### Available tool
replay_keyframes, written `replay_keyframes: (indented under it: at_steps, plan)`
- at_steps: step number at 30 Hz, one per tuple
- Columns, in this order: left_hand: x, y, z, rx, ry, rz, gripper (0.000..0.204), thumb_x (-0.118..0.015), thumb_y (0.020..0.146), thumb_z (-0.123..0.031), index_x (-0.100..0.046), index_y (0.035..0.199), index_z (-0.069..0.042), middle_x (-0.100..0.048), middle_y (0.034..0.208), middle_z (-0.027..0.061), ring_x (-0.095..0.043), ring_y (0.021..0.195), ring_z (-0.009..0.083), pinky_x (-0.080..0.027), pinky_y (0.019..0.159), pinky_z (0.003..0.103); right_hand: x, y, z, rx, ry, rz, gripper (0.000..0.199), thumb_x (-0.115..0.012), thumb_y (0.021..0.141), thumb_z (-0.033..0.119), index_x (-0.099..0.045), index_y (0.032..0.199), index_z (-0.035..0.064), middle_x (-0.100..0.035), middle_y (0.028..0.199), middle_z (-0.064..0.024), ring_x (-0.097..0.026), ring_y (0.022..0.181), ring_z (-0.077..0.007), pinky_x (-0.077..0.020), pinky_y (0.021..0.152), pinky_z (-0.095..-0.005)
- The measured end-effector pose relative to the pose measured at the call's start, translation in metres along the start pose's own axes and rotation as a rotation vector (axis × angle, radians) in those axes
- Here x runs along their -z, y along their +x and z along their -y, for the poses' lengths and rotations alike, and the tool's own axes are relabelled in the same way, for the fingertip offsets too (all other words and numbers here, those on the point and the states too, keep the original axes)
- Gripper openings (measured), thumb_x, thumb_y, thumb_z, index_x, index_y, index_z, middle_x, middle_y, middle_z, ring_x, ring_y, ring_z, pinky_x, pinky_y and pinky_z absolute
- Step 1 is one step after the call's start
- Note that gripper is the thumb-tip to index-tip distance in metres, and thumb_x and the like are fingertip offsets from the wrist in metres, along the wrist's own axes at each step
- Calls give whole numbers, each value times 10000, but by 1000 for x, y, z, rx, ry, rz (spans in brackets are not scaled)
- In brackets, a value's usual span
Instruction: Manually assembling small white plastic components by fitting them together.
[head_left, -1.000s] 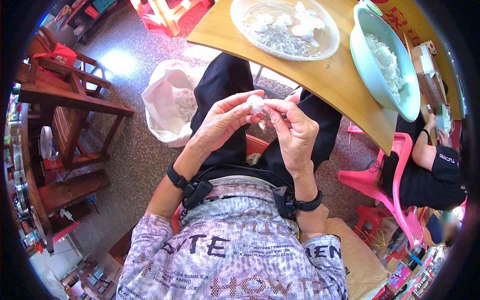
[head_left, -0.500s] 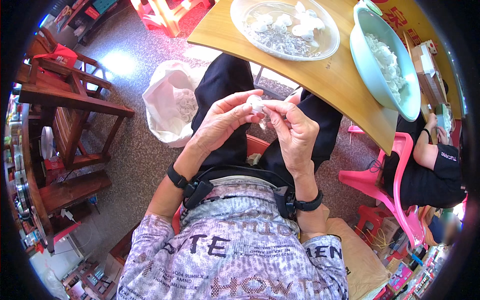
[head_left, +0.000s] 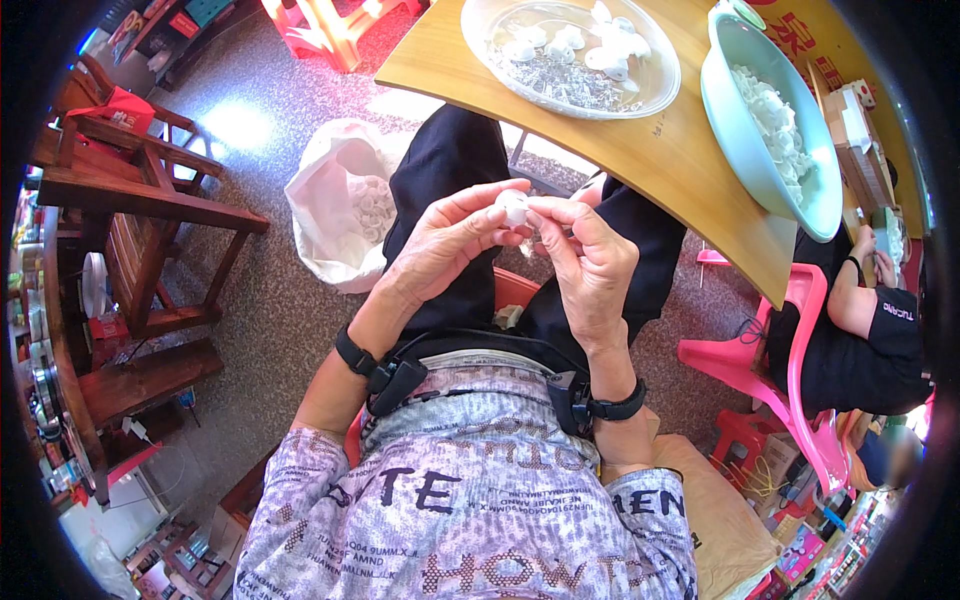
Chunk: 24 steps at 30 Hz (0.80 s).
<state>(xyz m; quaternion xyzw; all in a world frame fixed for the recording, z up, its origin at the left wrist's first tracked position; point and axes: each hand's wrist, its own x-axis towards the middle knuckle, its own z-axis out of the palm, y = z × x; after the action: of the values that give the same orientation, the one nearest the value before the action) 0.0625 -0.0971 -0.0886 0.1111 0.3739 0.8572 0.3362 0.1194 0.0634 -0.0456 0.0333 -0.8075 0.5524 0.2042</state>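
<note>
Above my lap, my left hand (head_left: 455,232) grips a small white plastic part (head_left: 513,207) between thumb and fingers. My right hand (head_left: 585,250) pinches the same part from its right side, so both sets of fingertips meet on it. Its exact kind is partly covered by the fingers. Beyond the hands, a clear round tray (head_left: 655,88) rests on the wooden table (head_left: 690,165); it holds white plastic parts (head_left: 612,55) and many small shiny metal pieces (head_left: 572,88). A light green basin (head_left: 722,120) to its right contains a heap of white pieces (head_left: 772,130).
On the floor to the left stands an open white sack (head_left: 325,235) with white pieces inside. Wooden chairs (head_left: 140,200) are further left. A pink chair (head_left: 800,350) stands at the right, where another person (head_left: 850,340) sits. A cardboard piece (head_left: 710,510) lies behind my right elbow.
The white part has turned slightly between my fingertips. Both hands stay in nearly the same place.
</note>
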Motion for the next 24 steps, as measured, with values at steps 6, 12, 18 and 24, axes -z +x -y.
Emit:
replay_keyframes:
  at_steps: [6,12,18,24]
  plan:
    - [-5,-1,-4,-20,44,-25,428,-557,943,-162,-461,1323,12,-603,1157,91,-603,1020,128,-514,879,264,0,1,2,10,8,2,163,-661,814,-20,-662,970,27,-692,879,-95,-668,731,-161,-525,635,-256]
    - [-3,-2,-5,-40,90,-38,434,-579,929,-156,-471,1318,3,-607,1143,86,-609,984,122,-513,870,259,3,2,2,84,-127,-2,94,-629,870,14,-660,958,10,-693,880,-35,-637,698,-76,-530,622,-208]
    - [-3,-2,-5,-40,79,-37,434,-582,927,-153,-472,1317,4,-606,1141,88,-614,969,125,-516,867,261,1,1,5,8,-3,-1,100,-636,864,15,-658,961,7,-693,868,-47,-637,688,-82,-525,618,-211]
    - [-4,-1,0,-10,20,-38,440,-566,938,-154,-452,1330,11,-601,1158,94,-610,997,134,-516,877,267,3,1,4,42,-84,10,144,-654,824,-13,-660,964,19,-690,876,-102,-671,725,-178,-527,659,-263]
